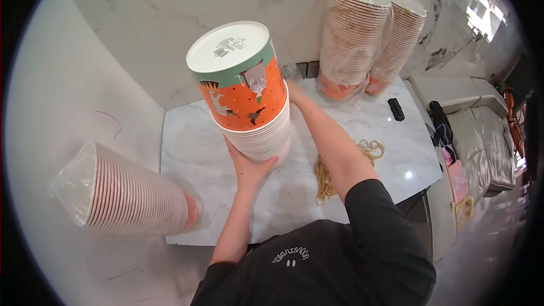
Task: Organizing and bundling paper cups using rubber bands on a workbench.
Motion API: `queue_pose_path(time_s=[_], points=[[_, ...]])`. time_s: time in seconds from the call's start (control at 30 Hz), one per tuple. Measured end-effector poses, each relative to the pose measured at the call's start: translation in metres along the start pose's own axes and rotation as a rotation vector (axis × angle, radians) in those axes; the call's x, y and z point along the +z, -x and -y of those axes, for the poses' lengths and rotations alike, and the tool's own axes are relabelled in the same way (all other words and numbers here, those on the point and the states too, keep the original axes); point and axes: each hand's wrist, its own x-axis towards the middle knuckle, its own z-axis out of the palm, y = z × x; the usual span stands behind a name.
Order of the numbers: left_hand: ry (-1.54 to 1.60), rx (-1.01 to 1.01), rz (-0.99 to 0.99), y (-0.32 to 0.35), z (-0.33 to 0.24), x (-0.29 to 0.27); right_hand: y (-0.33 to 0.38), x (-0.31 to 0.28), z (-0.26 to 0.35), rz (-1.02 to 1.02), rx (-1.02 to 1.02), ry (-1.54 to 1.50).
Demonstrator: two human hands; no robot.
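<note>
A tall stack of nested paper buckets (249, 102) rises over the table, bottoms up. The uppermost one shows a white base, a green band and an orange printed wall; only white rims show of the others below. My left hand (252, 169) is closed around the lower left side of this stack, near its foot. Against the stack's far right side is my right hand (293, 92), its fingers hidden behind the buckets. A crumpled bit of clear plastic (292, 72) lies just beyond that hand.
Two plastic-wrapped bucket stacks (354, 39) stand at the table's back right. Another wrapped stack (139, 192) leans at the left. A bundle of tan rubber bands (324, 180) lies by my right forearm. On the marble-patterned table (187, 153) rests a small black object (396, 109).
</note>
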Motion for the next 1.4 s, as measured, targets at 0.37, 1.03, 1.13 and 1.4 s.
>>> queue_pose_path(time_s=[0.37, 1.03, 1.13, 1.4], points=[[-0.048, -0.009, -0.188, 0.006, 0.022, 0.015, 0.104, -0.15, 0.129, 0.199, -0.814, -1.37], [-0.133, 0.164, -0.292, -0.064, 0.058, 0.082, 0.169, -0.176, 0.204, -0.728, -0.829, -0.332], [-0.149, 0.165, -0.268, -0.069, 0.055, 0.093, 0.17, -0.208, 0.204, -0.724, -0.929, -0.671], [-0.135, 0.201, -0.064, -0.092, 0.069, 0.077, 0.209, -0.243, 0.181, -1.129, -1.252, -1.053]])
